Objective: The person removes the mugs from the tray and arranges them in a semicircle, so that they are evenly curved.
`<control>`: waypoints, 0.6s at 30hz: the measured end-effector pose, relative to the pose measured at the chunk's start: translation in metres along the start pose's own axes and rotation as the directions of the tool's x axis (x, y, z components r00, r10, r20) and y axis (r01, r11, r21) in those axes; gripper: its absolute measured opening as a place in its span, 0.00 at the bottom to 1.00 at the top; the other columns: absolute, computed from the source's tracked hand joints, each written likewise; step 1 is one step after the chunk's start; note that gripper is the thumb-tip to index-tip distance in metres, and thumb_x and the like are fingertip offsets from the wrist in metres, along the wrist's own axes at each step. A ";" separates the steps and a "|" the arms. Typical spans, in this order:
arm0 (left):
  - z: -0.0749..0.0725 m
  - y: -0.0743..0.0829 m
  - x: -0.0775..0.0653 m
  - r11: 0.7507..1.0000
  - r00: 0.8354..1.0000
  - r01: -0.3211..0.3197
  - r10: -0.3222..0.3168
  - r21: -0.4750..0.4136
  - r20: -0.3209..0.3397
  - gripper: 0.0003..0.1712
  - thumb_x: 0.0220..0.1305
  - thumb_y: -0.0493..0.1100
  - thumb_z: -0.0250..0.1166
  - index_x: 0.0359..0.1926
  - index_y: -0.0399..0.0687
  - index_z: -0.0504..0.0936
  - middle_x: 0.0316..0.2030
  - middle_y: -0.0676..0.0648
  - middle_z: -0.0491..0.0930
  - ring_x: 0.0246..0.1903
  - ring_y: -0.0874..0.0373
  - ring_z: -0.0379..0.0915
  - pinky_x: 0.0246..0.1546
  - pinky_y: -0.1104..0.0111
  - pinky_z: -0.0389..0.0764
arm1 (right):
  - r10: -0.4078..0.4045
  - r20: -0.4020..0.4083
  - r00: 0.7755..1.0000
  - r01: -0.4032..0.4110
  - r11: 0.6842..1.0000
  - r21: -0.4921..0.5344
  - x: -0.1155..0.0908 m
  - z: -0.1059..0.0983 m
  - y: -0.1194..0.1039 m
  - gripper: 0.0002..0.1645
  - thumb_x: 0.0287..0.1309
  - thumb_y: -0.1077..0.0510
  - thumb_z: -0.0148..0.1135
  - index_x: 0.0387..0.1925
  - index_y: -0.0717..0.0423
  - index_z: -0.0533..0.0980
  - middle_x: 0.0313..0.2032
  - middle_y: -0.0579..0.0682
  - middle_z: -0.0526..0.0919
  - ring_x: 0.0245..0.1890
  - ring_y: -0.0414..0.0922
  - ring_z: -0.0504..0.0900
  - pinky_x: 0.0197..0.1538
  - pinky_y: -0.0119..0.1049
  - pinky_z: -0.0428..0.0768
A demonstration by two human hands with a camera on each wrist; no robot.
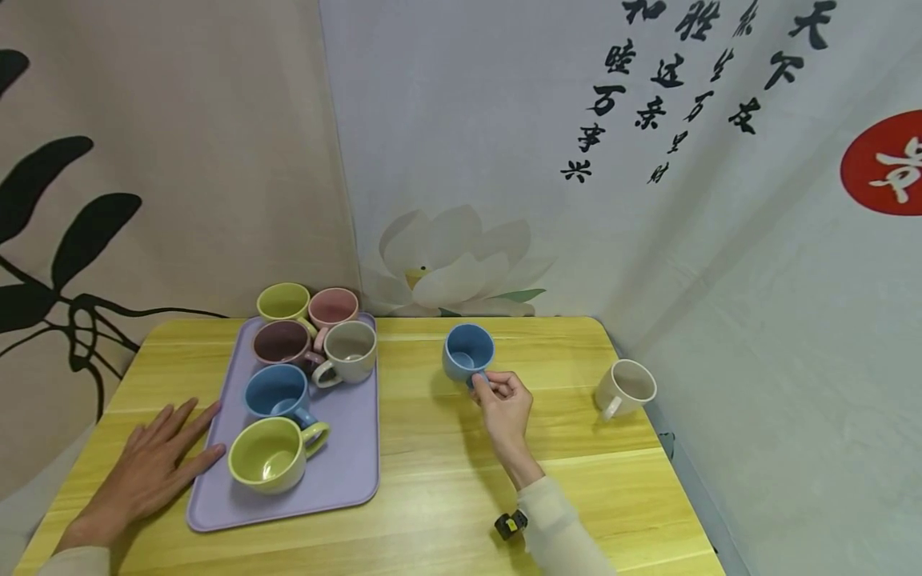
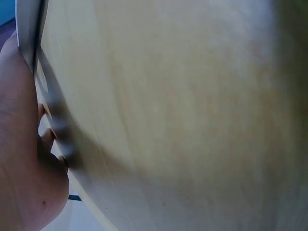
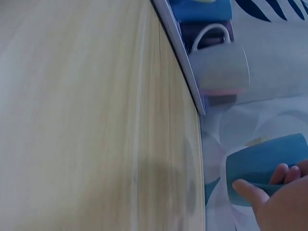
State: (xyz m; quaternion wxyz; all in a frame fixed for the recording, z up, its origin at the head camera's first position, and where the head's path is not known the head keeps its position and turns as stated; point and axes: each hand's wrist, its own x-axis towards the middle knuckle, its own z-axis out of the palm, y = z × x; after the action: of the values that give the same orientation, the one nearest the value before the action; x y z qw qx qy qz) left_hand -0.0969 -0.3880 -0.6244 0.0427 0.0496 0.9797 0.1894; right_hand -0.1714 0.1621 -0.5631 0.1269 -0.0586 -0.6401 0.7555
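My right hand (image 1: 507,412) pinches the handle of a blue mug (image 1: 467,352) between thumb and fingers, to the right of the tray. In the right wrist view that same blue mug (image 3: 262,166) appears held above the table's level. My left hand (image 1: 147,472) lies with fingers spread, its fingertips at the left rim of the lilac tray (image 1: 349,472). On the tray stand several mugs: a yellow-green mug (image 1: 268,456) in front, another blue mug (image 1: 277,392), a dark mauve mug (image 1: 282,344), a grey mug (image 1: 350,352), a pink mug (image 1: 334,306) and a second yellow-green mug (image 1: 283,302) at the back.
A cream mug (image 1: 625,388) stands alone near the right edge of the wooden table (image 1: 432,512). Behind the table hangs a cloth backdrop (image 1: 461,120) with a printed lotus and writing. A small black device (image 1: 511,524) sits at my right wrist.
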 end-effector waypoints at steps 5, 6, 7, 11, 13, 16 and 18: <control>0.000 0.000 0.000 1.000 1.000 -0.002 0.002 0.001 -0.003 0.50 0.85 0.73 0.54 0.94 0.62 0.47 0.89 0.22 0.44 0.87 0.14 0.29 0.80 0.20 0.17 | -0.006 -0.065 0.998 0.007 1.000 0.009 0.008 -0.010 -0.001 0.12 0.69 0.66 0.78 0.46 0.69 0.83 0.33 0.59 0.92 0.30 0.46 0.93 0.41 0.37 0.96; 0.000 0.000 0.000 1.000 1.000 -0.003 0.003 0.002 -0.005 0.50 0.85 0.73 0.54 0.94 0.62 0.46 0.89 0.22 0.44 0.87 0.14 0.29 0.80 0.20 0.17 | -0.006 -0.076 0.997 0.007 1.000 0.014 0.009 -0.011 -0.001 0.12 0.68 0.66 0.78 0.46 0.69 0.83 0.32 0.56 0.93 0.30 0.46 0.94 0.42 0.37 0.96; 0.000 0.000 0.000 1.000 1.000 -0.004 0.004 0.002 -0.006 0.50 0.85 0.72 0.54 0.94 0.62 0.47 0.89 0.21 0.45 0.87 0.13 0.30 0.80 0.20 0.17 | -0.008 -0.086 0.996 0.009 1.000 0.016 0.010 -0.013 -0.001 0.12 0.69 0.66 0.78 0.46 0.69 0.83 0.32 0.55 0.93 0.30 0.46 0.94 0.41 0.36 0.96; 0.000 0.000 0.000 1.000 1.000 -0.004 0.004 0.001 -0.005 0.50 0.85 0.73 0.54 0.94 0.63 0.46 0.89 0.21 0.44 0.87 0.13 0.29 0.81 0.21 0.16 | -0.012 -0.121 0.993 0.014 1.000 0.020 0.015 -0.020 -0.001 0.11 0.69 0.66 0.78 0.46 0.68 0.83 0.30 0.49 0.93 0.31 0.47 0.95 0.44 0.39 0.97; 0.000 -0.001 0.000 1.000 1.000 -0.003 0.003 -0.003 -0.001 0.50 0.85 0.73 0.54 0.94 0.63 0.46 0.89 0.22 0.44 0.87 0.13 0.29 0.81 0.21 0.15 | -0.015 -0.136 0.991 0.019 0.999 0.027 0.018 -0.024 -0.001 0.10 0.69 0.67 0.78 0.45 0.68 0.83 0.30 0.49 0.93 0.31 0.47 0.95 0.46 0.42 0.97; 0.000 -0.001 0.000 1.000 1.000 -0.004 0.004 -0.008 0.004 0.50 0.85 0.73 0.53 0.94 0.63 0.46 0.89 0.21 0.43 0.87 0.13 0.28 0.80 0.21 0.16 | -0.019 -0.160 0.987 0.025 0.999 0.036 0.023 -0.030 0.000 0.11 0.70 0.66 0.78 0.46 0.68 0.83 0.32 0.54 0.93 0.31 0.46 0.95 0.50 0.48 0.97; 0.000 -0.001 0.000 1.000 1.000 -0.003 0.003 -0.009 0.005 0.50 0.85 0.73 0.53 0.94 0.63 0.46 0.89 0.21 0.43 0.87 0.13 0.28 0.80 0.20 0.16 | -0.014 -0.175 0.985 0.023 0.999 0.046 0.025 -0.033 -0.001 0.12 0.71 0.65 0.77 0.47 0.68 0.83 0.33 0.55 0.93 0.31 0.44 0.95 0.52 0.50 0.97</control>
State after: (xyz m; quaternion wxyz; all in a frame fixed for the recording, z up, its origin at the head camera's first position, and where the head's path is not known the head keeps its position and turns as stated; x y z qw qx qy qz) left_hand -0.0966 -0.3890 -0.6253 0.0451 0.0515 0.9787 0.1938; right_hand -0.1870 0.2002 -0.5662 0.1908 -0.1154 -0.6087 0.7614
